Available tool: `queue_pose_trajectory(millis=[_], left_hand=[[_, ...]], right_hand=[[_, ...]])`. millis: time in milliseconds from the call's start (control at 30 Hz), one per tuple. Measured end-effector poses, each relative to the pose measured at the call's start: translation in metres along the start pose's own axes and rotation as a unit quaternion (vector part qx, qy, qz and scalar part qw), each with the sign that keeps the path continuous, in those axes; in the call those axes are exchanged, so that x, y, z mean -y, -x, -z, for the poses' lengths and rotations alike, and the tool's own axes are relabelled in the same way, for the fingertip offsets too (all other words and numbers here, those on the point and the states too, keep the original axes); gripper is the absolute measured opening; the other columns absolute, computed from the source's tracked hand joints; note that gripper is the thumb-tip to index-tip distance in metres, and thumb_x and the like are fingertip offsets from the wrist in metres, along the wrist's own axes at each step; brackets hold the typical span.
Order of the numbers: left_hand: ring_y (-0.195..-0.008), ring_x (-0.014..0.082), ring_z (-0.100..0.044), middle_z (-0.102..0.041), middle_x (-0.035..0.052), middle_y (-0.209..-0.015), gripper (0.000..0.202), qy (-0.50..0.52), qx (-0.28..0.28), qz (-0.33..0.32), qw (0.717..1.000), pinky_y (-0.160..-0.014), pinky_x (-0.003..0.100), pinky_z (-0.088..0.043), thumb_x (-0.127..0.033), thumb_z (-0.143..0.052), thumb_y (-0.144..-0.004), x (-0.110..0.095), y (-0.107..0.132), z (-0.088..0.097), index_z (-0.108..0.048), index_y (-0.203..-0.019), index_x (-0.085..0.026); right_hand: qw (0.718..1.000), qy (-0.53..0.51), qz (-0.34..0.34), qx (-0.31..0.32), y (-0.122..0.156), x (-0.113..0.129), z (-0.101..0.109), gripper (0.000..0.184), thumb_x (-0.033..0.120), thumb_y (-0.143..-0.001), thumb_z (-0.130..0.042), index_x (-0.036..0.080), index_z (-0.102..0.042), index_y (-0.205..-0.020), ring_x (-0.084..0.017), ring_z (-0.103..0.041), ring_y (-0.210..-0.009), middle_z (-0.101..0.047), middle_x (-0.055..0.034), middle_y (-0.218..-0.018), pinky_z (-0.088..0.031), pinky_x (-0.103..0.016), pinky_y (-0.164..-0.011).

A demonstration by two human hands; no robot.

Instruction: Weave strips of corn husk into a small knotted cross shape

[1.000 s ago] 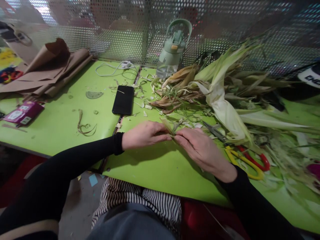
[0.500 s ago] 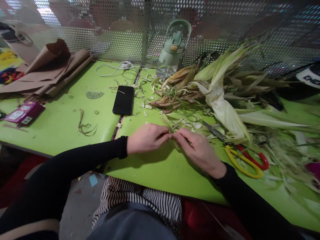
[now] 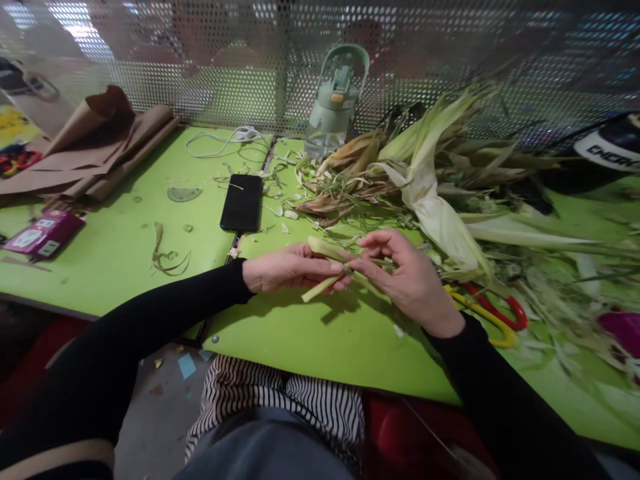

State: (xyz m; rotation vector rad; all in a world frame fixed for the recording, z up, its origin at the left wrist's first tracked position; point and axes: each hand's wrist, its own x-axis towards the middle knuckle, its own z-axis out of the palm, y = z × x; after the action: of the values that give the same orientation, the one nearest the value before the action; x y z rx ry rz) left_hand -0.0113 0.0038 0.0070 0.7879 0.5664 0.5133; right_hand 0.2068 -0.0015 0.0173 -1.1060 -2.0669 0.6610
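Pale green corn husk strips (image 3: 323,288) are held between both hands over the near part of the table. My left hand (image 3: 295,268) is closed on them, thumb on top and fingers beneath, with folded ends sticking out to the left. The thumb and forefinger of my right hand (image 3: 400,273) pinch the strips where they cross. Just behind the hands lies a heap of corn husks (image 3: 433,200), some fresh green, some dried brown. Scissors with red and yellow handles (image 3: 493,320) rest right of my right hand, their blades hidden.
A black phone (image 3: 241,203) and a clear protractor (image 3: 184,194) lie left of the husks. Behind them stand a green water bottle (image 3: 333,110) and a white cable (image 3: 215,143). Brown paper (image 3: 100,147) and a purple packet (image 3: 45,233) are at the left. Husk scraps litter the right side.
The strips have turned, so their ends now point left and show more clearly. My left hand has opened flatter beneath them, and my right fingers have lifted slightly. The view has shifted a little.
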Motion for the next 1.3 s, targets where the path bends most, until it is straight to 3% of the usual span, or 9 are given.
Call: queue_pose_trajectory(millis=[133, 267, 367, 467, 600, 833, 1000, 1133, 1300], left_hand=[[-0.078, 0.0108, -0.072, -0.076, 0.0059, -0.085, 0.019, 0.041, -0.026, -0.005, 0.999, -0.081, 0.025, -0.056, -0.009, -0.071, -0.083, 0.009, -0.003, -0.006, -0.07, -0.101, -0.012], [-0.089, 0.0114, -0.073, -0.077, 0.0064, -0.095, 0.022, 0.059, -0.091, -0.081, 0.991, -0.092, 0.03, -0.053, -0.009, -0.066, -0.087, 0.01, -0.004, -0.008, -0.066, -0.108, -0.015], [-0.089, 0.0112, -0.072, -0.077, 0.0066, -0.097, 0.024, 0.056, -0.1, -0.124, 0.986, -0.09, 0.03, -0.053, -0.011, -0.068, -0.086, 0.01, -0.003, -0.006, -0.063, -0.109, -0.016], [-0.094, 0.0135, -0.071, -0.076, 0.0069, -0.099, 0.03, 0.05, -0.098, -0.144, 0.983, -0.089, 0.031, -0.053, -0.013, -0.072, -0.082, 0.011, -0.003, -0.005, -0.061, -0.11, -0.016], [-0.094, 0.0148, -0.07, -0.074, 0.0038, -0.091, 0.034, 0.018, -0.124, -0.149, 0.981, -0.087, 0.031, -0.053, -0.019, -0.076, -0.08, 0.013, -0.003, -0.005, -0.061, -0.11, -0.016], [-0.107, 0.0195, -0.07, -0.075, 0.0084, -0.1, 0.036, -0.012, -0.066, -0.18, 0.981, -0.092, 0.034, -0.052, -0.016, -0.071, -0.081, 0.01, -0.002, -0.001, -0.059, -0.115, -0.017], [-0.115, 0.0225, -0.068, -0.074, 0.01, -0.114, 0.044, 0.003, 0.001, -0.173, 0.985, -0.099, 0.04, -0.051, -0.011, -0.067, -0.075, 0.0, -0.002, 0.009, -0.056, -0.116, -0.021], [-0.093, 0.0181, -0.073, -0.076, 0.0087, -0.098, 0.028, 0.007, -0.04, -0.152, 0.988, -0.092, 0.037, -0.053, -0.022, -0.067, -0.082, -0.002, -0.001, 0.007, -0.054, -0.106, -0.019], [-0.073, 0.0109, -0.07, -0.073, 0.0011, -0.079, 0.033, -0.082, -0.092, -0.149, 0.981, -0.068, 0.022, -0.05, -0.026, -0.072, -0.084, 0.003, 0.0, -0.002, -0.054, -0.11, -0.018]], right_hand=[[0.992, 0.049, 0.07, -0.091, 0.003, 0.0, 0.0, 0.034, 0.042, -0.086, -0.072, 0.022, -0.058, -0.11, -0.021, -0.066, -0.085, -0.067, -0.0049, -0.095, -0.054, -0.037, -0.076], [0.933, 0.187, 0.198, -0.234, 0.005, 0.003, 0.008, 0.023, 0.018, -0.089, -0.067, 0.026, -0.059, -0.109, -0.026, -0.064, -0.099, -0.066, -0.0079, -0.103, -0.052, -0.044, -0.085], [0.909, 0.259, 0.299, -0.132, 0.008, 0.006, 0.005, 0.034, 0.012, -0.085, -0.067, 0.028, -0.061, -0.113, -0.023, -0.063, -0.083, -0.067, -0.0043, -0.093, -0.053, -0.039, -0.07], [0.889, 0.296, 0.349, -0.009, 0.012, 0.01, -0.007, 0.032, 0.013, -0.089, -0.062, 0.026, -0.064, -0.118, -0.021, -0.062, -0.081, -0.07, -0.0035, -0.091, -0.051, -0.037, -0.071], [0.879, 0.294, 0.376, -0.008, 0.017, 0.014, -0.021, 0.029, 0.011, -0.093, -0.058, 0.022, -0.067, -0.119, -0.019, -0.061, -0.086, -0.071, -0.0043, -0.093, -0.049, -0.035, -0.073], [0.887, 0.27, 0.372, -0.041, 0.018, 0.012, -0.02, 0.025, 0.01, -0.09, -0.058, 0.018, -0.064, -0.113, -0.021, -0.061, -0.085, -0.07, -0.0067, -0.093, -0.051, -0.036, -0.071], [0.939, 0.197, 0.256, -0.117, 0.019, 0.006, -0.015, 0.024, 0.011, -0.091, -0.055, 0.026, -0.058, -0.109, -0.022, -0.065, -0.088, -0.068, -0.0051, -0.096, -0.054, -0.037, -0.071], [0.957, 0.162, 0.197, -0.14, 0.018, 0.005, -0.014, 0.02, 0.013, -0.092, -0.056, 0.026, -0.059, -0.106, -0.024, -0.068, -0.092, -0.07, -0.0054, -0.098, -0.055, -0.04, -0.078], [0.968, 0.16, 0.154, -0.113, 0.019, 0.007, -0.018, 0.021, 0.019, -0.095, -0.055, 0.025, -0.059, -0.115, -0.023, -0.071, -0.09, -0.074, -0.0065, -0.102, -0.056, -0.037, -0.073]])
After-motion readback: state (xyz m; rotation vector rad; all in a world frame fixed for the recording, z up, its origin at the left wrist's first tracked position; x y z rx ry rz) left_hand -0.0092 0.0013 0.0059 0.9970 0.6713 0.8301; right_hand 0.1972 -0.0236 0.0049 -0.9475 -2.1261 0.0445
